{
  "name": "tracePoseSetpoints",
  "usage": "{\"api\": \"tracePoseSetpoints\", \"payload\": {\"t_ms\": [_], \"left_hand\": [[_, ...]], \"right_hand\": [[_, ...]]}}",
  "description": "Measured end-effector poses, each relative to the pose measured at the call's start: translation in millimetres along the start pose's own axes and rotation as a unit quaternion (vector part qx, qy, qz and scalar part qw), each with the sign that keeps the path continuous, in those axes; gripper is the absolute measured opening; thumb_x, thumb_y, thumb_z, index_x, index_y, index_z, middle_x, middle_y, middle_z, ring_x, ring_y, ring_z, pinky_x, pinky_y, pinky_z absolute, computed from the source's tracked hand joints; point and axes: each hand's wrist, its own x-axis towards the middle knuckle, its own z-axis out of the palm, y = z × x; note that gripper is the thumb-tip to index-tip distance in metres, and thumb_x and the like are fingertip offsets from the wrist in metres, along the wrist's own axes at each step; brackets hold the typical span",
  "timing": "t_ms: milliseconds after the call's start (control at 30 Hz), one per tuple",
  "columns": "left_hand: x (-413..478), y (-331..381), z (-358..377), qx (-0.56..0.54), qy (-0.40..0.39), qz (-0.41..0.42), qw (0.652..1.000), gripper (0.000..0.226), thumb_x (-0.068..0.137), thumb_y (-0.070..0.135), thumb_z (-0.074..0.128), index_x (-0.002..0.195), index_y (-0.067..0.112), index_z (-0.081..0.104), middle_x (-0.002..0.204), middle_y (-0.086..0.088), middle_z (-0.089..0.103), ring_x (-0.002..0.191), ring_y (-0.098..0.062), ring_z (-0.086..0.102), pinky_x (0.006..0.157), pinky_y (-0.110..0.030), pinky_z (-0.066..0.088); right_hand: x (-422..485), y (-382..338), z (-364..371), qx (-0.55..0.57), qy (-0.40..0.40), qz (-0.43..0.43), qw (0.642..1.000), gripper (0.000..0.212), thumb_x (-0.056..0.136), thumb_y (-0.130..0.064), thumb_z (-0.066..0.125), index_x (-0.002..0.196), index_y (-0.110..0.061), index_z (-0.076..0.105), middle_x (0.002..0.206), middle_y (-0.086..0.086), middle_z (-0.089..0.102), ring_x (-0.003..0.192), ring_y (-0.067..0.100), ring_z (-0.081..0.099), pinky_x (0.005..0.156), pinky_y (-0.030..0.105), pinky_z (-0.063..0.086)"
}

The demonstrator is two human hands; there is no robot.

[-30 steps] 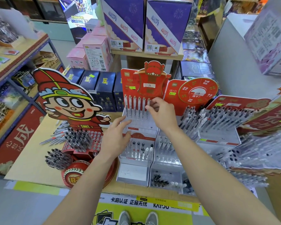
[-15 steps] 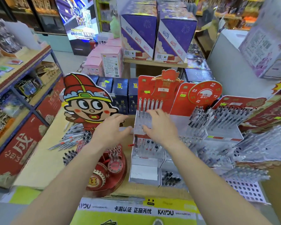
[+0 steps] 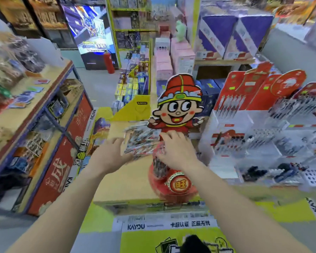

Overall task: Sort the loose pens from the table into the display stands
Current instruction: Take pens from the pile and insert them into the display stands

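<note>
A heap of loose pens [image 3: 141, 141] lies blurred on the wooden table [image 3: 124, 179], left of the red cartoon-figure stand [image 3: 173, 181]. My left hand [image 3: 110, 155] reaches over the heap's near left edge with fingers spread. My right hand [image 3: 176, 150] hovers over the red stand's pen holes, its fingers loosely bent; nothing shows in its grip. White and red tiered pen stands [image 3: 232, 136] fill the right side, partly filled with pens.
A cartoon boy cutout [image 3: 178, 106] rises behind the red stand. Shelving [image 3: 35, 110] with packaged goods runs along the left. Pink and purple boxes [image 3: 181, 57] are stacked at the back. A yellow display [image 3: 135, 108] stands beyond the table.
The view swung left. Both hands left the white tiered stand and moved left to the loose pen heap and the red cartoon stand.
</note>
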Motion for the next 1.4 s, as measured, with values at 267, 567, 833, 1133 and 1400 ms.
{"api": "tracePoseSetpoints", "payload": {"t_ms": [267, 567, 833, 1133, 1400], "left_hand": [[38.0, -104.9, 18.9, 0.044, -0.057, -0.028, 0.997, 0.087, 0.092, 0.067, 0.055, 0.16, 0.025, 0.023, 0.158, -0.004, 0.039, 0.137, -0.026, 0.047, 0.098, -0.044, 0.054], [148.1, -151.1, 68.9, 0.151, -0.142, 0.058, 0.976, 0.088, 0.096, 0.065, 0.05, 0.162, 0.016, 0.017, 0.168, -0.005, 0.019, 0.149, -0.027, 0.031, 0.115, -0.045, 0.039], [242.2, -187.7, 103.4, 0.093, -0.192, 0.106, 0.971, 0.093, 0.095, 0.063, 0.053, 0.162, 0.012, 0.012, 0.169, -0.008, 0.015, 0.153, -0.027, 0.02, 0.122, -0.044, 0.028], [368.7, -178.1, 150.5, 0.015, -0.149, 0.233, 0.961, 0.098, 0.095, 0.064, 0.051, 0.162, 0.01, 0.006, 0.17, -0.01, 0.004, 0.157, -0.03, 0.002, 0.126, -0.049, 0.013], [438.3, -170.7, 198.9, -0.047, -0.15, 0.356, 0.921, 0.091, 0.093, 0.074, 0.034, 0.164, 0.022, 0.009, 0.171, -0.002, 0.004, 0.157, -0.02, 0.0, 0.127, -0.047, 0.005]], "right_hand": [[54.3, -87.1, 76.4, 0.032, -0.088, 0.03, 0.995, 0.069, 0.088, -0.046, 0.06, 0.148, -0.017, 0.039, 0.147, 0.011, 0.045, 0.139, 0.035, 0.037, 0.112, 0.051, 0.037], [130.4, -101.0, 194.8, 0.185, -0.176, 0.217, 0.942, 0.082, 0.085, -0.046, 0.053, 0.158, -0.021, 0.023, 0.164, 0.012, 0.022, 0.15, 0.035, 0.02, 0.119, 0.05, 0.027], [148.9, -108.7, 268.0, 0.235, -0.123, 0.351, 0.898, 0.089, 0.092, -0.047, 0.063, 0.159, -0.016, 0.013, 0.164, 0.012, 0.012, 0.148, 0.037, 0.022, 0.119, 0.042, 0.023], [192.7, -125.5, 329.6, 0.221, 0.018, 0.516, 0.828, 0.089, 0.09, -0.066, 0.039, 0.16, -0.019, 0.012, 0.164, 0.02, 0.015, 0.15, 0.036, 0.017, 0.122, 0.05, 0.02], [247.4, -122.3, 366.5, 0.162, 0.101, 0.549, 0.814, 0.084, 0.094, -0.059, 0.032, 0.161, -0.011, 0.015, 0.166, 0.02, 0.014, 0.152, 0.035, 0.018, 0.122, 0.054, 0.019]]}}
